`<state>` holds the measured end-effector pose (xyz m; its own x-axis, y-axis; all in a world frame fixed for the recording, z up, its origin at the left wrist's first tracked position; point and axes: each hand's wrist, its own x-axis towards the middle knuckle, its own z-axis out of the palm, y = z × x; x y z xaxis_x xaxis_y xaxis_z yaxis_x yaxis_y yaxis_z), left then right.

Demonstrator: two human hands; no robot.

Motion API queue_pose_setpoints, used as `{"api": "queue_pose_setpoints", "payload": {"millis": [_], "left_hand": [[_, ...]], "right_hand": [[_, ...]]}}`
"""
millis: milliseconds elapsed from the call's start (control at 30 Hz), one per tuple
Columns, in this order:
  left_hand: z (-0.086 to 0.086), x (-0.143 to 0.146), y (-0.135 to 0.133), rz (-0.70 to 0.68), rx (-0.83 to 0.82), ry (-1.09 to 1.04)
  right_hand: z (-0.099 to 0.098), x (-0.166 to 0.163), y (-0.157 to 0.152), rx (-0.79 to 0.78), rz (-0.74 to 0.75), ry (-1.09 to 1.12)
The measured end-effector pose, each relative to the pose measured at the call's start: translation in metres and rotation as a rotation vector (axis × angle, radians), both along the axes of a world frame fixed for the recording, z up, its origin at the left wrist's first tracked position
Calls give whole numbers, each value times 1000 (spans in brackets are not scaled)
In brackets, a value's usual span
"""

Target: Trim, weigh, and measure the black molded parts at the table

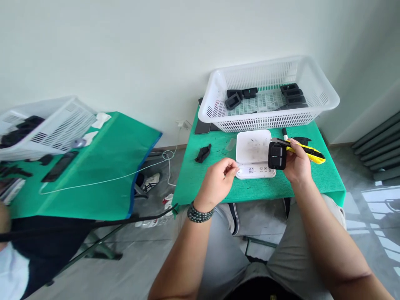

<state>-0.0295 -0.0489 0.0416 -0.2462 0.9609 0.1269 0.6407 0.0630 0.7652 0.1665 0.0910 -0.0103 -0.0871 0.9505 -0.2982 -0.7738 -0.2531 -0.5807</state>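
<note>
Holds a black case (277, 156) in the right hand (298, 170), just left of the fingertips and hiding part of a white scale (252, 148) from view. Grips a yellow knife (308, 153) in the same curled fingers, with the thumb over the handle and the blade pointing left along the case's top. Pinches thumb and forefinger of the left hand (218, 181) together beside the scale's near left corner; cannot tell of anything small caught between. Reads 0.0 on the display (251, 170), between the two hands. Has a black scrap (203, 153) beyond and left of the left fingers. Has a white basket (328, 98) farther beyond both hands, with black frames (296, 100) inside, on a green cloth (193, 179). Shows a phone (60, 166) well left of the left fingers.
</note>
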Motion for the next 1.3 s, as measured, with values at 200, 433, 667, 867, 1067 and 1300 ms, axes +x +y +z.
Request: {"api": "queue_pose_setpoints", "payload": {"millis": [200, 433, 667, 867, 1067, 1300], "left_hand": [[-38, 22, -18, -97, -188, 116], [-52, 39, -24, -82, -228, 273], [-55, 44, -24, -84, -240, 403], [-47, 31, -31, -50, -144, 152], [-10, -2, -4, 93, 102, -87], [45, -52, 146, 166, 596, 136]], "right_hand": [[-1, 1, -1, 2, 5, -11], [0, 1, -3, -2, -7, -4], [-4, 5, 0, 6, -4, -12], [-4, 7, 1, 20, -12, -8], [0, 5, -3, -4, -1, 21], [6, -3, -6, -19, 5, 37]]}}
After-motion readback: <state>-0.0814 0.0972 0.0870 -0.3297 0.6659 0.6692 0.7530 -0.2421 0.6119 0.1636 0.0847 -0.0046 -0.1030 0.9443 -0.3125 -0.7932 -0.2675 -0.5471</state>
